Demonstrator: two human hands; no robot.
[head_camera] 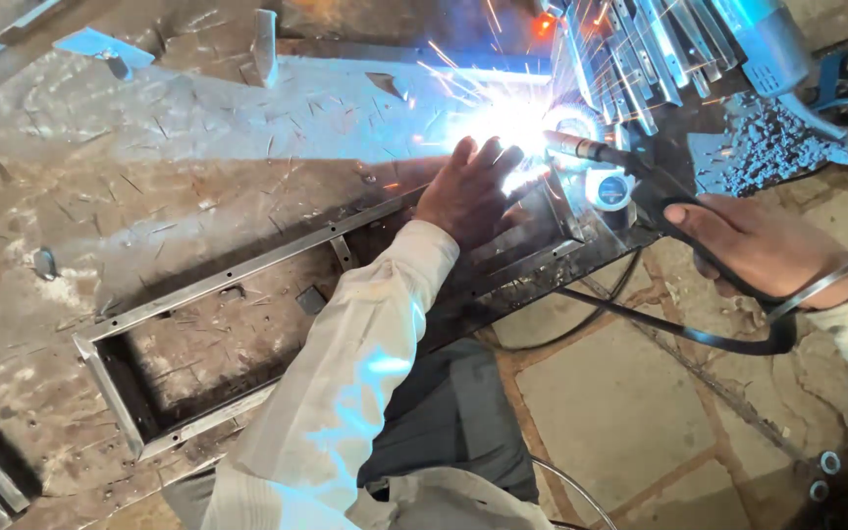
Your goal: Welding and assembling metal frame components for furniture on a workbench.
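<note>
1. Head view, nearest me: my left sleeve (345, 373) runs up the middle of the picture, over a stone floor (620, 412) at lower right.
2. A long metal frame (208, 294) of thin angle bars lies flat on the scarred steel counter (100, 167). Its long axis runs from lower left up to the right, and its far end sits under my left hand.
3. My left hand (468, 191) presses flat on that far end of the frame, fingers spread and open, gripping nothing, with the fingertips right beside the arc.
4. My right hand (748, 245) is closed around the handle of the welding torch (640, 182). The torch lies nearly level and points left, its nozzle at the bright arc (507, 128), its black cable (660, 324) looping back under my wrist.
5. To do this weld well, I would judge the left hand should hold the frame dead still but keep the fingertips clear of the sparks, while the right keeps the nozzle steady on the joint.
6. Glare hides the joint itself, so I cannot tell exactly which bars meet there.
7. Farther off, a bundle of shiny metal strips (640, 49) leans at upper right.
</note>
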